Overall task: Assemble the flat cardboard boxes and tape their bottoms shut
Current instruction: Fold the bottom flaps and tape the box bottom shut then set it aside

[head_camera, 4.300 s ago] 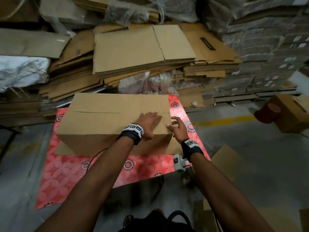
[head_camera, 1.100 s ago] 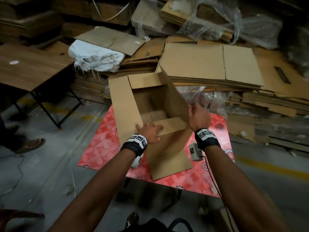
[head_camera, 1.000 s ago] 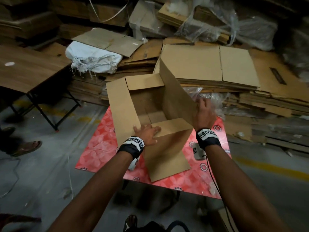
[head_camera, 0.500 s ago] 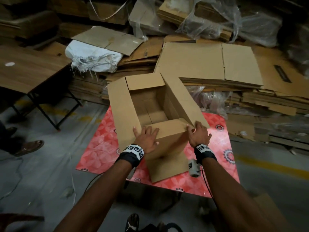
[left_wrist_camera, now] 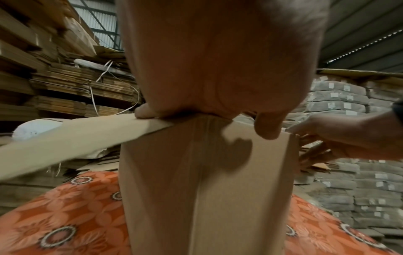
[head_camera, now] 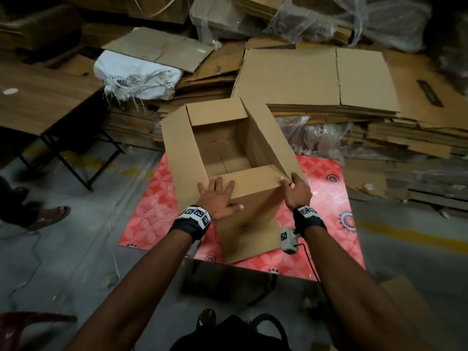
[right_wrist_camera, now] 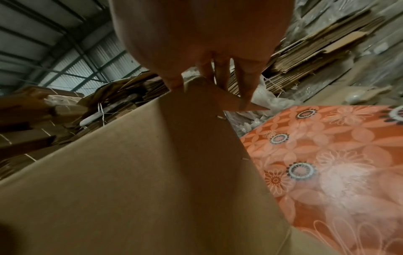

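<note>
Grey concrete floor [head_camera: 76, 249] with a worn yellow line [head_camera: 405, 239] across it. A wooden table [head_camera: 38, 102] on thin black legs stands at the left. Stacks of flat cardboard [head_camera: 316, 79] fill the far side, some under clear plastic wrap [head_camera: 316, 19], with a white sack [head_camera: 136, 77] on one. Corrugated metal roof [right_wrist_camera: 43, 34] on steel beams overhead. Wrapped grey bundles [left_wrist_camera: 348, 189] are stacked at the right. The light is dim.

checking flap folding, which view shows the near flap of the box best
The head view: the near flap shows whole, folded inward, left hand flat on it, right hand at its corner. The left wrist view shows only its outer fold; the right wrist view shows just the corner.
</note>
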Motion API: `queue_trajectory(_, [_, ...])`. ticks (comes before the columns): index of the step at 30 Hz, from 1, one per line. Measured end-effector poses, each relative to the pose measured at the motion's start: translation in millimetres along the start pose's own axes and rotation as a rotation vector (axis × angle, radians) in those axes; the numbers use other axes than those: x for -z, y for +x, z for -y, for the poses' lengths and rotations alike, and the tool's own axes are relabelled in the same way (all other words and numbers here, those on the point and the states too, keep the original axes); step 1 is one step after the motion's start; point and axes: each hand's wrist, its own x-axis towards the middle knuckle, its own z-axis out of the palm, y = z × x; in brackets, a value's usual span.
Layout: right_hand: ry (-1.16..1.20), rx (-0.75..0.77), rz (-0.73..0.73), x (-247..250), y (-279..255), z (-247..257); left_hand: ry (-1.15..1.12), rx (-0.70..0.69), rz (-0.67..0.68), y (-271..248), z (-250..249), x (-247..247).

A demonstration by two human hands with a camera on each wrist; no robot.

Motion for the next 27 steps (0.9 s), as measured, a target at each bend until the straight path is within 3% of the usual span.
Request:
queue_trajectory(3, [0.091, 0.097, 0.051, 5.4, 5.0, -3.4, -0.049, -0.090, 0.073, -1.9, 14.3, 23.2])
queue_trajectory(6, [-0.014, 0.215, -0.007, -5.8, -3.1, -3.6, -0.193, -0.168, 0.037, -0.5, 44.4, 51.5])
queue_trajectory(10, [-0.075, 0.391, -0.138, -29.5, -32.7, 15.8, 0.116, -0.093, -0.016, -3.6, 75.1, 57.1])
queue_trajectory(18, [0.002, 0.400, -0.064, -53.5, -42.3, 54.9, 0.001, -0.174, -0.194, -11.7, 86.4, 30.1])
queue_trajectory(20, [0.029, 0.490, 0.017, -56.2, -38.8, 69.5, -0.106, -0.160, -0.279, -16.8, 77.1, 21.2])
queue_trajectory(23, [-0.068, 0.597, 0.301, -66.9, -30.4, 93.0, -0.195, -0.047, -0.351, -24.6, 53.0, 17.0])
queue_trajectory(27, [-0.362, 0.569, 0.537, -84.9, -23.4, 109.9, -0.265, 0.045, -0.408, -22.8, 23.6, 14.4])
